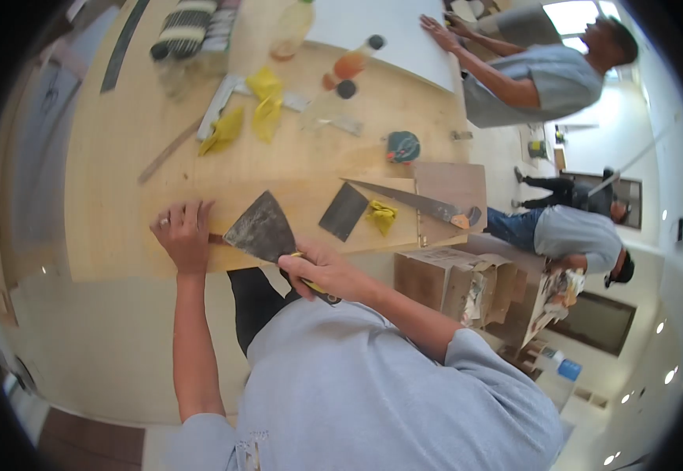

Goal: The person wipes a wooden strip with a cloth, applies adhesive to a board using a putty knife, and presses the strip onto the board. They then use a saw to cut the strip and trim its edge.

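- scraper (264,230): mottled grey blade, yellow-and-black handle
- worktop (113,169): pale yellowish tan
- handsaw (413,201): grey blade, orange-and-black handle
- rounded case (403,146): dark teal, reddish marks
- flat sheet (344,211): charcoal

Cannot see the whole scraper (261,228), its grip (322,293) partly covered by the right hand (314,271). Cannot identify the brown piece (216,239) between the left hand (184,237) and the scraper, ends out of sight. Cannot make out the markings on the far-left container (188,30): too blurred. Cannot follow the white board (380,33) beyond the far picture edge. Cannot discern details of the dark-clothed person (602,191), far right: too small. Cannot read the tiny print on the near shirt (388,377).
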Tool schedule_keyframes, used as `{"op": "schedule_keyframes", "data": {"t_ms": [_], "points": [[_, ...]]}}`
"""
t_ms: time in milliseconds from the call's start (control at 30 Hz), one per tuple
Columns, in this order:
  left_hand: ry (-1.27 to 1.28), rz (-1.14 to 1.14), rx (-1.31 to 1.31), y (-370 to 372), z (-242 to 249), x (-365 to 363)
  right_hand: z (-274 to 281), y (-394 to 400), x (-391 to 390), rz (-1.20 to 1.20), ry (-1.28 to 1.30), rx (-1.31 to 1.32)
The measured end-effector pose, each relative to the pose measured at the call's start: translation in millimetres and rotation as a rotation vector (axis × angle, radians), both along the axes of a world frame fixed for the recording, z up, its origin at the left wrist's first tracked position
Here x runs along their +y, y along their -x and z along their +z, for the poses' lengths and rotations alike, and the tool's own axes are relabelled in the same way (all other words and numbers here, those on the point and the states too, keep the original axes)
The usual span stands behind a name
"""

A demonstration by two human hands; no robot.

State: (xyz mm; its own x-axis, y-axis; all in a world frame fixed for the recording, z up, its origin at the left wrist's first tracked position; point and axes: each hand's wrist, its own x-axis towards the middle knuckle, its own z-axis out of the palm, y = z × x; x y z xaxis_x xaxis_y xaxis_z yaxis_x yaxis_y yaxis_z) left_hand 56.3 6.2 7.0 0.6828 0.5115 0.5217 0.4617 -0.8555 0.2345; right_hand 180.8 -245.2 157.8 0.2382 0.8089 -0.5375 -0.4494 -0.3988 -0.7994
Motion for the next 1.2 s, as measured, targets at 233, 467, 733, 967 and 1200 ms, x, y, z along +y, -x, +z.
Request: {"op": "schedule_keyframes", "data": {"t_ms": [233, 467, 733, 967, 1200], "points": [[0.189, -0.016, -0.084, 3.1, -14.0, 7.3, 17.2, -6.2, -47.5, -0.181, -0.115, 0.153], [0.277, 0.027, -0.078, 4.6, -8.0, 3.5, 14.0, -19.3, -64.5, -0.371, -0.140, 0.177], [0.288, 0.193, 0.026, 1.7, 41.9, -26.5, 16.7, -34.9, -73.6, -0.343, -0.099, -0.006], [1.209, -0.356, -0.054, -30.3, 170.0, -130.4, 12.5, -47.6, -65.4, 0.028, 0.059, -0.336], [1.198, -0.116, -0.029, -5.7, 159.3, -156.9, 16.8, -54.8, -63.9, 0.051, -0.088, -0.362]]}}
